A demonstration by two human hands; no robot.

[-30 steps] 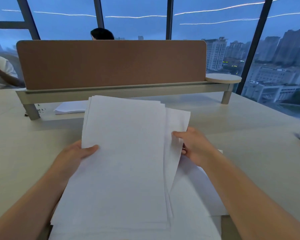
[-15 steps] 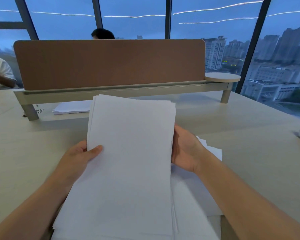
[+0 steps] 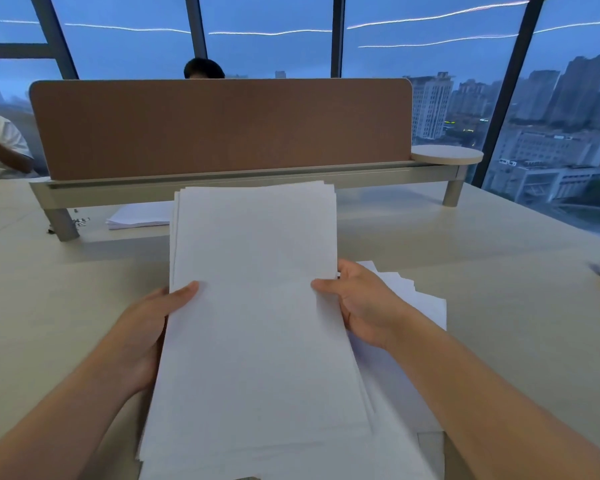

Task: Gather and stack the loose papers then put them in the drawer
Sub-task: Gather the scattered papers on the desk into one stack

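Setting: pale beige laminate desk (image 3: 499, 306) fills the lower frame; a brown fabric divider panel (image 3: 222, 129) on a grey metal rail crosses the upper centre, with tall windows and a dusk city skyline behind.
Task item: thick stack of white paper sheets (image 3: 257, 323), centre of frame, lifted and tilted with its far edge toward the divider.
Stack condition: top and left edges show slight stepping; alignment is incomplete.
Left hand (image 3: 146, 327): closed on the stack's left edge, thumb on the top sheet, fingers hidden beneath.
Right hand (image 3: 361, 306): closed on the stack's right edge, thumb on top, fingers wrapped under.
Loose remainder: scattered white sheets (image 3: 420, 299) lie on the desk, lower right, under and beside the right forearm.
Other paper: a small white pile (image 3: 139, 216) rests under the rail, left of centre; whether it belongs to the task cannot be told.
Drawer: not in view.
Current step (judged): gathering and squaring; stowing not yet begun.
Next move requires: collect the scattered sheets onto the stack, tap the edges against the desk to even them, then locate the drawer.
Caution: a loose two-sided hold may let inner sheets slide out.
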